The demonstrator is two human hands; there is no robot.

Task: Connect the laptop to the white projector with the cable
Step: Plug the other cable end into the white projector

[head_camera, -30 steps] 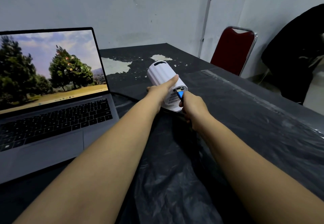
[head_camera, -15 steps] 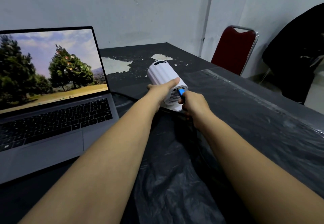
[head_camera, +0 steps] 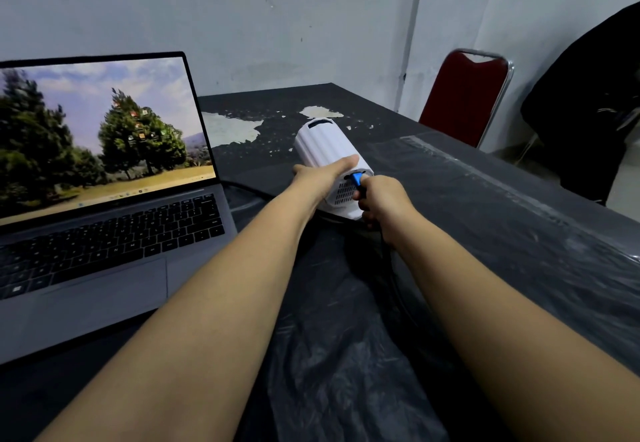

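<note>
On the left of the dark table (head_camera: 519, 220) stands the open laptop (head_camera: 104, 220), its screen lit with a picture of trees under a cloudy sky and its keyboard facing the person. A black cable (head_camera: 249, 192) runs from behind the laptop's right edge toward the middle of the table, where it passes out of sight behind the left forearm.

Just right of the laptop, near the table's centre, lies the white projector (head_camera: 329, 147), a ribbed cylinder on its side with its vented rear end turned toward the person. The left hand (head_camera: 320, 178) rests on the projector's near left flank, thumb laid along the top of the body and the grip closed around the casing (the fingers themselves are hidden on the far side).

The right hand (head_camera: 384, 199) is at the rear face, its grip clamped on the cable's black plug, whose blue tip (head_camera: 356, 180) meets a port near the top of that face; whether it is fully seated cannot be told. The cable trails down from this hand along the right forearm.

Wrinkled black plastic sheeting (head_camera: 346, 355) covers the near table. Farther right, a red chair (head_camera: 464, 99) stands by the wall.
</note>
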